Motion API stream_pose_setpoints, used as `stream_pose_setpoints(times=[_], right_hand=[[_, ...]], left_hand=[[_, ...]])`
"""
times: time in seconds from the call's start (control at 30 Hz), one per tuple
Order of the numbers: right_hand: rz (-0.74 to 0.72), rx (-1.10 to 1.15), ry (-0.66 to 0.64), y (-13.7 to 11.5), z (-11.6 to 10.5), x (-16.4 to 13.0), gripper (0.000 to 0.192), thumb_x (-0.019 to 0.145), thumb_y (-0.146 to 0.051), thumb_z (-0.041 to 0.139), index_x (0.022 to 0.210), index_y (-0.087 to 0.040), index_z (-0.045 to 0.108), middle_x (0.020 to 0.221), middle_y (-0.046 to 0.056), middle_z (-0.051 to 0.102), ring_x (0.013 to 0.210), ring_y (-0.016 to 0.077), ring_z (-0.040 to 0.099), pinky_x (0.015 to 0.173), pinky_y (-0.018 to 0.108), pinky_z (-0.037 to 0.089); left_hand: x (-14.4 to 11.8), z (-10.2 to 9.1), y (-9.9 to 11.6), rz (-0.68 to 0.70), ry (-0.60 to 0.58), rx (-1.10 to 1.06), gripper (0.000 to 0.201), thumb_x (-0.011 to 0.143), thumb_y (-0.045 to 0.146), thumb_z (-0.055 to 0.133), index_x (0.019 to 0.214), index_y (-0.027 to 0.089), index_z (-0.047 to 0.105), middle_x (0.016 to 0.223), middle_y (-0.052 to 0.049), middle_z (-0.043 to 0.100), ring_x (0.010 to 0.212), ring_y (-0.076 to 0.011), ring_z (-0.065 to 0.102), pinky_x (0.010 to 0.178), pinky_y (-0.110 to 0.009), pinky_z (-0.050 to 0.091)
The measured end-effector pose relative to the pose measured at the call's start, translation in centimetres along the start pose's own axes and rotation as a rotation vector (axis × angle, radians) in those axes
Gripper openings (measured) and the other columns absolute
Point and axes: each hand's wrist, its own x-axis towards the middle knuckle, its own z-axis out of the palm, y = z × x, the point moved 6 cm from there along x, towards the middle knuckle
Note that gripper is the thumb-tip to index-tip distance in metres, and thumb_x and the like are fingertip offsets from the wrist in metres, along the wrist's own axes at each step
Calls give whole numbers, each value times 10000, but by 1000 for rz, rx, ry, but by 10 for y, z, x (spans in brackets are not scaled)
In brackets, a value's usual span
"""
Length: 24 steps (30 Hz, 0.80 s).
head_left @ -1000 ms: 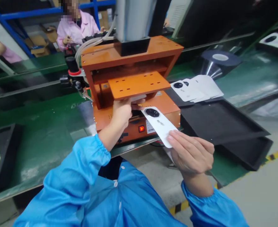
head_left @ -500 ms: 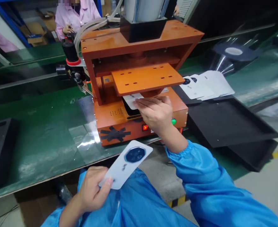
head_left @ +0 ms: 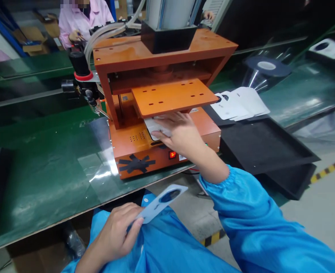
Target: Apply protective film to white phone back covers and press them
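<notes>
The orange press [head_left: 161,106] stands on the green desk [head_left: 42,167], its front edge close to the desk's near edge. The right hand [head_left: 181,132] reaches under the press's raised orange platen [head_left: 173,96], fingers spread flat on a white phone back cover [head_left: 156,125] that lies in the dark nest on the press base; the hand presses on it and does not close around it. The gap between platen and base is narrow, and the hand fills most of its front opening.

The left hand [head_left: 118,231] sits below the desk's near edge, over the blue smock, well in front of the press. It pinches a second white back cover [head_left: 161,201] by its lower end between thumb and fingers; the cover tilts up toward the press, its dark camera ring at the far end, clear of the desk edge.

To the right of the press, a black tray [head_left: 269,148] lies with its corner overhanging the desk edge, and behind it a fanned stack of white covers [head_left: 241,104] rests just beside the press. Left of the press the desk is open green surface under a clear film sheet [head_left: 101,167]. A red lamp [head_left: 172,154] glows on the press front, next to black tape strips [head_left: 136,163]. Behind the press, a person in a pink coat [head_left: 82,19] works at another bench.
</notes>
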Motion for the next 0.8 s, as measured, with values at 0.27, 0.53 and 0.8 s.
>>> stream_pose_setpoints(times=[0.27, 0.53, 0.8], right_hand=[[-36, -32, -68, -7, 8, 9, 316, 1093, -462, 569, 1106, -203, 750, 1147, 110, 777, 1071, 303, 684, 972, 449, 448], [138, 66, -178, 12, 46, 67, 753, 964, -697, 675, 1452, -126, 622, 1414, 213, 661, 1349, 414, 568, 1193, 562, 401], [138, 274, -161, 29, 62, 86, 658, 791, -758, 818, 1207, -252, 749, 1388, 122, 703, 1310, 392, 615, 1193, 548, 459]], left_hand=[[-6, 3, -11, -81, 149, 17, 98, 1045, 228, 568, 1037, 245, 664, 904, 11, 773, 763, -134, 731, 718, -218, 556], [-10, 11, -12, -138, 142, 27, 151, 1059, 281, 532, 949, 237, 625, 836, 7, 730, 711, -142, 712, 676, -229, 555], [1, 16, -8, -31, 145, 100, 166, 1044, 236, 538, 882, 240, 500, 800, 19, 648, 618, -123, 618, 573, -259, 472]])
